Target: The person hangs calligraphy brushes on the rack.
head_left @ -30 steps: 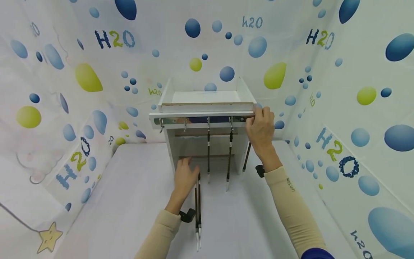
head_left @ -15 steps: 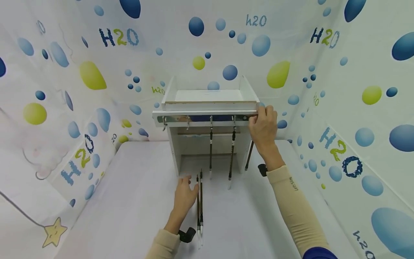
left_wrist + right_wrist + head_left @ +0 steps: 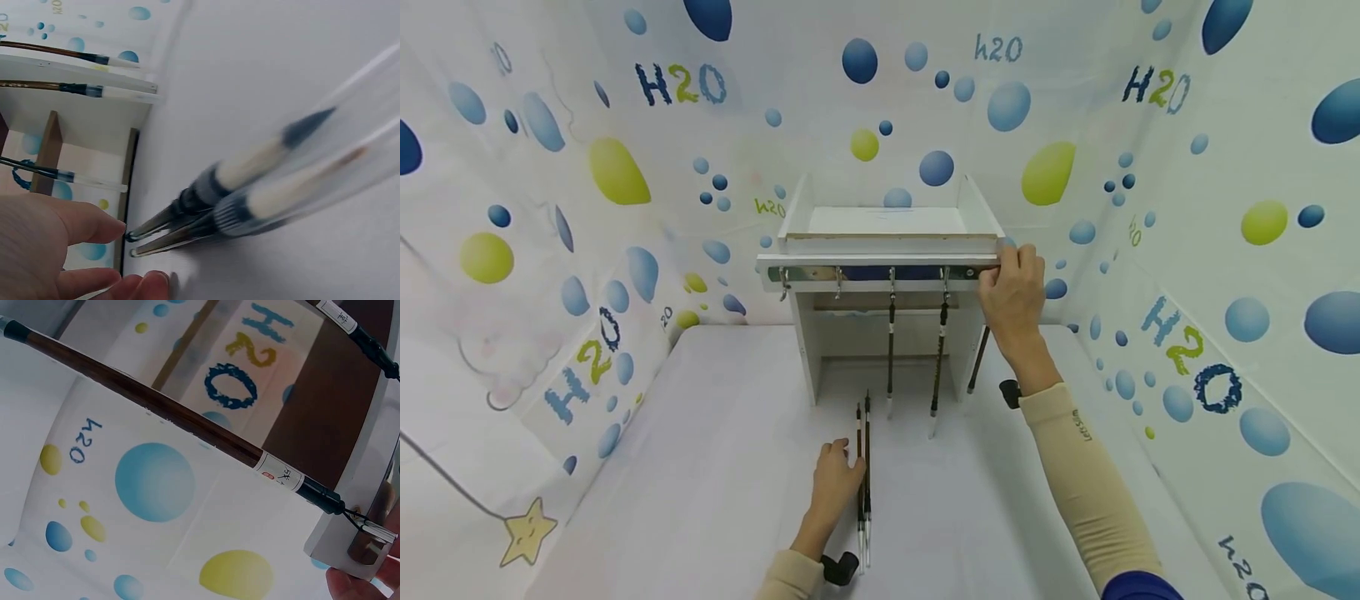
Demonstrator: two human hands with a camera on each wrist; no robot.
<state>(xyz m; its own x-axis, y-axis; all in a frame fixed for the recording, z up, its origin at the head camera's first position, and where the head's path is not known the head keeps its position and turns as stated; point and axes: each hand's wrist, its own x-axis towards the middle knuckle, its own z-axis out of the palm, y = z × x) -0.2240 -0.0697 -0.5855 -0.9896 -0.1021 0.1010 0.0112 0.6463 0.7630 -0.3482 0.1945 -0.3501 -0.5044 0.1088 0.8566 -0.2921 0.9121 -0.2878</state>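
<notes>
A white rack [image 3: 805, 350] stands at the back of the table, with a metal hook rail [image 3: 865, 273] along its front. My right hand [image 3: 1011, 287] curls round the right end of that rail. Two brushes [image 3: 891, 350] hang from middle hooks. A third brush [image 3: 976, 362] hangs below my right hand; in the right wrist view this dark-handled brush [image 3: 162, 406] hangs by its loop near my fingertip [image 3: 342, 586]. My left hand [image 3: 837, 471] rests on the table with relaxed fingers [image 3: 94, 225] against two capped brushes [image 3: 863, 475] [image 3: 250, 194] lying side by side.
The table [image 3: 700, 467] has a pale cloth over it. Bubble-print curtains [image 3: 550, 250] close it in at the left, back and right. Two hooks [image 3: 784, 287] at the rail's left end are bare. A black wrist mount [image 3: 841, 568] shows at my left cuff.
My left hand has drawn back from the rack's foot toward me and now lies beside the two brushes on the table. My right hand has stayed on the rail's end.
</notes>
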